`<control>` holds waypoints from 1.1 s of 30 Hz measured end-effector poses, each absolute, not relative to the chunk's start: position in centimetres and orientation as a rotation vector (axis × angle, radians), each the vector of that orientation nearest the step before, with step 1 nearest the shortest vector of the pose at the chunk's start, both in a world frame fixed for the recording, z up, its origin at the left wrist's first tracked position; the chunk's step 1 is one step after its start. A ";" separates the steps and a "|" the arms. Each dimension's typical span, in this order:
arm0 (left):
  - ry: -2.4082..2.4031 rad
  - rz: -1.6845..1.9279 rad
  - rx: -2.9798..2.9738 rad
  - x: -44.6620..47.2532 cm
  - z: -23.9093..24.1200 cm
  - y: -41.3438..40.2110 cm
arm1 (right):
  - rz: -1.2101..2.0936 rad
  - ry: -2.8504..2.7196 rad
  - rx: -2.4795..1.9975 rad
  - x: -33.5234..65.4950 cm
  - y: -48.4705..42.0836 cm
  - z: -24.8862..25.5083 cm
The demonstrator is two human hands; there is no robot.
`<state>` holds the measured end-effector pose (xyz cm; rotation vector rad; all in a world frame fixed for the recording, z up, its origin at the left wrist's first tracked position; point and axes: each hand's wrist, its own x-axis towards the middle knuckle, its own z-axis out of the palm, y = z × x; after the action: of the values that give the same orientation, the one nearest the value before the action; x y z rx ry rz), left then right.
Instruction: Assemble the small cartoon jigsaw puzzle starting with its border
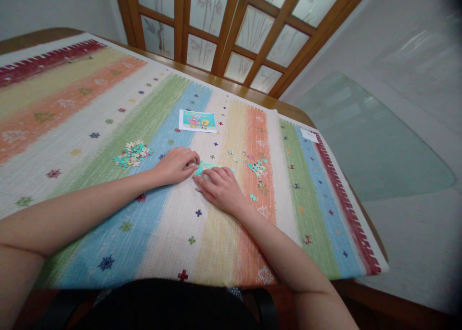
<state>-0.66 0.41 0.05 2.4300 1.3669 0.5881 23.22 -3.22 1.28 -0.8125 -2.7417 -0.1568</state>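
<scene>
A partly joined jigsaw puzzle point(207, 166) in turquoise and yellow lies flat on the cloth, largely covered by my fingers. My left hand point(176, 165) is closed, thumb and forefinger pinching at its left end. From the lower right, my right hand point(223, 189) bends its fingers over the puzzle, thumb and fingertips pressed at its near edge. Whether a single loose piece is between the fingers is hidden. Left of my hands sits a heap of jigsaw pieces point(133, 154). On the right, several scattered pieces point(257, 168) and one lone turquoise piece point(253, 197) lie on the orange stripe.
A printed cartoon picture card point(198, 121) lies beyond my hands. The striped tablecloth point(162, 243) covers the table. A small white paper point(309, 136) rests near the right edge. Behind the table stand wood-framed glass doors point(216, 26); a glass panel point(375, 142) is at the right.
</scene>
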 end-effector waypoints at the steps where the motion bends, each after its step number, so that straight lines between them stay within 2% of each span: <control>1: 1.365 0.589 2.430 -0.7 0.1 0.4 | -0.185 -2.753 -0.813 23.2 -3.2 1.3; 7: 1.364 0.597 2.430 -0.6 0.2 0.3 | -0.259 -2.795 -0.845 23.3 -3.3 1.4; 19: 1.365 0.580 2.420 -0.6 0.6 0.3 | 0.077 -2.695 -0.914 23.9 -2.5 1.0; 33: 1.395 0.529 2.409 -0.4 1.0 0.2 | 0.151 -2.767 -0.873 24.4 -1.7 1.5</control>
<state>-0.43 0.24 1.03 2.4090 1.3949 0.5287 24.42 -1.69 1.53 -0.8727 -2.7673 0.1513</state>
